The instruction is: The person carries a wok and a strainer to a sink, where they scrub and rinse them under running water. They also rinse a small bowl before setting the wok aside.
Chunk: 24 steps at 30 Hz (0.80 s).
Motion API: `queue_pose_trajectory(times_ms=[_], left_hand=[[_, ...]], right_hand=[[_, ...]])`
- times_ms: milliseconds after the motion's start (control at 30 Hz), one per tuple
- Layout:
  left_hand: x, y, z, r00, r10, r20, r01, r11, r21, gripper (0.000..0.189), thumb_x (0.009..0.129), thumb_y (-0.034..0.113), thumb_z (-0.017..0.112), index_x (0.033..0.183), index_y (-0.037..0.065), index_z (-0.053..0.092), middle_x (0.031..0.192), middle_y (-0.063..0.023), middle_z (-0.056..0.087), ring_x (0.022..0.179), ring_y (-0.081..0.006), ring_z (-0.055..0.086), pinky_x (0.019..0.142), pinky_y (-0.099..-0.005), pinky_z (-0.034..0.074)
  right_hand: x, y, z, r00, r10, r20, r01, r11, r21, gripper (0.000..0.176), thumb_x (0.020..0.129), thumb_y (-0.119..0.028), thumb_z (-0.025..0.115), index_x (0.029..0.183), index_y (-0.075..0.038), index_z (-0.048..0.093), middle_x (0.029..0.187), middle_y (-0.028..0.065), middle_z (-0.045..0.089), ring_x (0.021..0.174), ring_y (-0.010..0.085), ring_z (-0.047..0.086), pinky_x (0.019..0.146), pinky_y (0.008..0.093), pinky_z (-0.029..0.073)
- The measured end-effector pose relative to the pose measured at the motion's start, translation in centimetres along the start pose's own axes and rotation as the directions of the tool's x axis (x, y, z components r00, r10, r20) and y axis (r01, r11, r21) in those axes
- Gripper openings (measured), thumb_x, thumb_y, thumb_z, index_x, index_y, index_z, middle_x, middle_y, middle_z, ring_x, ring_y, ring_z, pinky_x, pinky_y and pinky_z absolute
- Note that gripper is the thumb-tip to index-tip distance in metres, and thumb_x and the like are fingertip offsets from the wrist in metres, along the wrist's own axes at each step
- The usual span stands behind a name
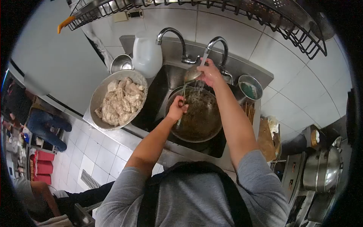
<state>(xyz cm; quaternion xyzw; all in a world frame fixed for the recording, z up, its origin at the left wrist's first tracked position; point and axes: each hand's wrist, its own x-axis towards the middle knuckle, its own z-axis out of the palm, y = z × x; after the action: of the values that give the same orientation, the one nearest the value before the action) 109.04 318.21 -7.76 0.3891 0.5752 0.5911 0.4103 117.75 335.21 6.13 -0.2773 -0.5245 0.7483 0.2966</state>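
Observation:
Water runs from the right faucet (217, 39) over my right hand (211, 73), whose fingers grip the rounded metal head of what looks like a ladle (192, 75). Its thin, greenish handle slants down to my left hand (177, 109), which is closed around it. Both hands are above a large round pan (196, 132) in the sink (155, 89). Murky brown water fills the pan, and the stream splashes into it near the back rim.
Left of the sink stands a metal bowl (94, 109) of raw-looking meat pieces (121, 100). Behind it are a white plastic jug (146, 55) and a small steel bowl (121, 64). A metal container (250, 87) sits at right. A wire rack (242, 9) hangs overhead. Other people are at left.

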Motion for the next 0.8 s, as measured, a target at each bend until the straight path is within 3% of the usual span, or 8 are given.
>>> queue_pose_trajectory(times_ms=[100, 167, 233, 300, 400, 500, 533, 800], left_hand=[[1.6, 2.6, 1.0, 0.993, -0.114, 0.038, 0.120, 0.928, -0.352, 0.013, 0.089, 0.021, 0.051, 0.095, 0.011, 0.044, 0.069, 0.0007, 0.047, 0.065, -0.0103, 0.046, 0.065, -0.0294, 0.038], [2.8, 1.7, 1.3, 0.997, -0.053, 0.055, 0.063, 0.982, -0.180, 0.018, 0.091, 0.020, 0.047, 0.104, 0.008, 0.049, 0.070, -0.0007, 0.047, 0.066, -0.0102, 0.043, 0.066, -0.0257, 0.038], [3.4, 2.0, 1.6, 0.989, -0.138, 0.045, 0.136, 0.990, 0.039, 0.020, 0.091, 0.020, 0.047, 0.104, 0.007, 0.051, 0.074, -0.0005, 0.048, 0.067, -0.0095, 0.041, 0.067, -0.0237, 0.037], [4.1, 0.3, 2.0, 0.989, -0.146, 0.013, 0.145, 0.988, 0.061, 0.023, 0.090, 0.023, 0.049, 0.101, 0.003, 0.053, 0.084, -0.0004, 0.052, 0.075, -0.0099, 0.042, 0.074, -0.0244, 0.036], [2.7, 0.9, 3.2, 0.990, 0.126, 0.062, -0.125, 0.992, -0.020, 0.035, 0.087, 0.032, 0.055, 0.097, -0.001, 0.054, 0.073, -0.0012, 0.048, 0.069, -0.0106, 0.041, 0.067, -0.0285, 0.038], [3.5, -2.2, 2.1, 0.986, -0.021, 0.164, -0.029, 0.955, 0.294, 0.041, 0.086, 0.039, 0.054, 0.090, 0.000, 0.062, 0.059, 0.0005, 0.038, 0.058, -0.0101, 0.037, 0.056, -0.0304, 0.035], [2.6, 0.0, 3.2, 0.994, 0.034, 0.104, -0.051, 0.985, 0.166, 0.049, 0.086, 0.045, 0.051, 0.066, 0.001, 0.058, 0.051, 0.0004, 0.034, 0.052, -0.0098, 0.034, 0.051, -0.0307, 0.032], [2.4, -0.6, 3.6, 0.987, -0.135, 0.082, 0.104, 0.946, 0.306, 0.054, 0.086, 0.050, 0.047, 0.062, 0.002, 0.051, 0.061, -0.0018, 0.043, 0.062, -0.0136, 0.041, 0.063, -0.0295, 0.035]], right_hand=[[-0.7, 0.2, -1.4, 0.986, 0.055, 0.156, -0.040, 0.995, -0.093, 0.045, 0.077, -0.005, 0.058, 0.118, -0.013, 0.042, 0.090, 0.0074, 0.054, 0.078, 0.0212, 0.058, 0.061, 0.0332, 0.049], [-0.2, 0.8, -1.8, 0.982, 0.126, 0.138, -0.097, 0.975, -0.198, 0.041, 0.077, -0.012, 0.060, 0.115, -0.013, 0.045, 0.089, 0.0064, 0.055, 0.078, 0.0209, 0.058, 0.060, 0.0320, 0.049], [0.0, 1.5, -0.1, 0.963, -0.268, 0.012, 0.121, 0.396, -0.910, 0.050, 0.072, -0.042, 0.061, 0.112, -0.013, 0.055, 0.102, 0.0154, 0.056, 0.082, 0.0314, 0.059, 0.072, 0.0458, 0.047], [-3.2, 2.7, 2.7, 0.785, -0.548, 0.291, 0.261, -0.133, -0.956, 0.051, 0.073, -0.046, 0.059, 0.112, -0.014, 0.056, 0.103, 0.0201, 0.058, 0.091, 0.0370, 0.057, 0.083, 0.0470, 0.043], [-1.6, 5.0, 2.1, 0.509, -0.667, 0.544, 0.503, -0.282, -0.817, 0.046, 0.075, -0.046, 0.058, 0.107, -0.013, 0.059, 0.097, 0.0212, 0.060, 0.093, 0.0339, 0.058, 0.085, 0.0421, 0.042], [3.8, 4.3, -0.2, 0.993, -0.110, 0.046, 0.091, 0.448, -0.890, 0.041, 0.077, -0.044, 0.056, 0.100, -0.012, 0.062, 0.093, 0.0191, 0.061, 0.091, 0.0292, 0.059, 0.082, 0.0410, 0.044], [4.4, 4.0, -1.2, 0.992, -0.116, 0.050, 0.096, 0.446, -0.890, 0.041, 0.078, -0.045, 0.055, 0.099, -0.011, 0.062, 0.090, 0.0165, 0.062, 0.088, 0.0284, 0.059, 0.079, 0.0405, 0.044], [0.4, 3.3, -0.1, 0.979, -0.132, 0.155, 0.167, 0.085, -0.982, 0.036, 0.080, -0.040, 0.050, 0.089, -0.009, 0.064, 0.090, 0.0159, 0.062, 0.084, 0.0313, 0.060, 0.077, 0.0408, 0.046]])
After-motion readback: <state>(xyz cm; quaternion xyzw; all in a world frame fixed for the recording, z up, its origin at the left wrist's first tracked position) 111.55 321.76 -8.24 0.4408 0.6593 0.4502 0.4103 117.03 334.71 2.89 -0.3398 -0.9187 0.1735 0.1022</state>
